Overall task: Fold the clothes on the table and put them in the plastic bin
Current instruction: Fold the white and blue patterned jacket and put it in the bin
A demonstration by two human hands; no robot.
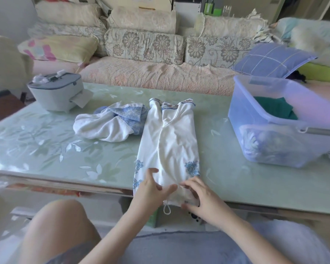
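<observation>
- Found dress [168, 141] laid as a long, narrow strip at centre of frame, on table [46, 149], collar toward the top, hem hanging over the near edge.
- Saw left hand [153, 187] at lower centre, fingers spread and loosely bent, thumb against the hem; gripped nothing that could be made out.
- Saw right hand [200, 195] just right of it, fingers curled over the bunched hem, thumb beneath, pinching the cloth; fingertips partly buried in folds.
- Noted garment [107, 124], white and blue, crumpled left of the dress and touching it near the collar.
- Noted bin [274, 130] at right, cut off by the frame edge; green cloth [274, 109] inside, more cloth only blurred through the wall.
- Made out a white loop [167, 208] dangling below the hem.
</observation>
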